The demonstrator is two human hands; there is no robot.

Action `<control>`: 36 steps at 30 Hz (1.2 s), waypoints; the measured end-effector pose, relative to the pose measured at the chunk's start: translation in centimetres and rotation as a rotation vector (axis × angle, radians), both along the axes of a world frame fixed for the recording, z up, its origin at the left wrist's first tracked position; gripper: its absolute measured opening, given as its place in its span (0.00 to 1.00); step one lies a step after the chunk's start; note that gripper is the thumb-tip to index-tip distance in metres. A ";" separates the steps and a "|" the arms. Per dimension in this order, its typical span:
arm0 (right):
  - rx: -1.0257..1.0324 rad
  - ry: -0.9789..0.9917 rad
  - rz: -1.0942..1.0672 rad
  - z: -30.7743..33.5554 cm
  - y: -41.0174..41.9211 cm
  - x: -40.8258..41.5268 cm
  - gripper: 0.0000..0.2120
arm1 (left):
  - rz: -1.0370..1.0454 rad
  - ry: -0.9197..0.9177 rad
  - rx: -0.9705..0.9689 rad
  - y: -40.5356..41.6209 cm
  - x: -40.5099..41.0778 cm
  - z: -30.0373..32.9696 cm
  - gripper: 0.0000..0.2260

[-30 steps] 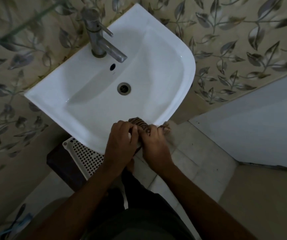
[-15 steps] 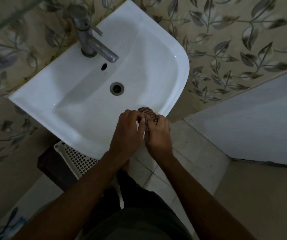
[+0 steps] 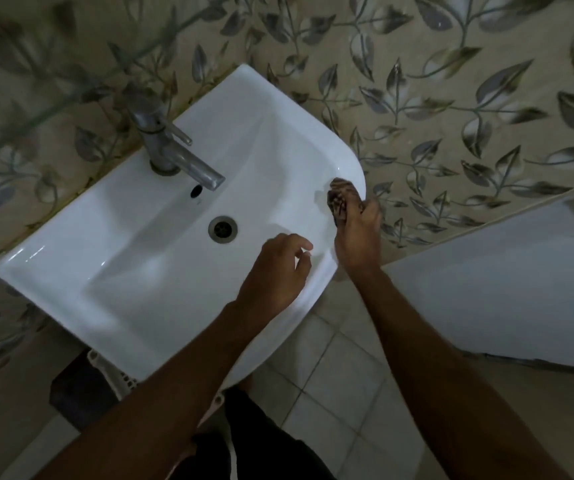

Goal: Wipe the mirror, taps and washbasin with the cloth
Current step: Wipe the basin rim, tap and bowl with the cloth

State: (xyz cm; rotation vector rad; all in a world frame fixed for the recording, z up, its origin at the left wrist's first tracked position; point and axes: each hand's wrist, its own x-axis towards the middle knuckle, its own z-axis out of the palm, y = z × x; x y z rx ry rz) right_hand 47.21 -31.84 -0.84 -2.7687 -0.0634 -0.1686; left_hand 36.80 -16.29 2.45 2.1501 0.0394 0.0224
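Head view: right grip point(image 3: 356, 233) clutches cloth point(image 3: 341, 195) on washbasin point(image 3: 140, 237) rim; left grip point(image 3: 275, 271) slack.

One wide-angle head-worn view looks steeply down from close above a white washbasin point(image 3: 161, 271), its tap point(image 3: 171, 150) at upper left, tiled floor point(image 3: 341, 393) at the bottom

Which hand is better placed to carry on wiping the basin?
The right hand: it already grips the cloth against the washbasin rim. The left hand hovers over the bowl, fingers loosely curled, holding nothing.
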 end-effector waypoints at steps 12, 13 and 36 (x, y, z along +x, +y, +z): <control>-0.168 -0.043 -0.090 0.4 1.4 6.1 0.22 | 0.085 0.020 -0.066 3.5 2.0 -0.8 0.11; -0.214 -0.046 -0.063 0.5 1.5 7.7 0.21 | 0.101 0.017 -0.080 3.9 2.2 -0.7 0.11; -0.171 -0.042 0.395 0.9 21.8 17.7 0.26 | 0.499 0.185 -0.145 12.2 -2.5 -2.2 0.10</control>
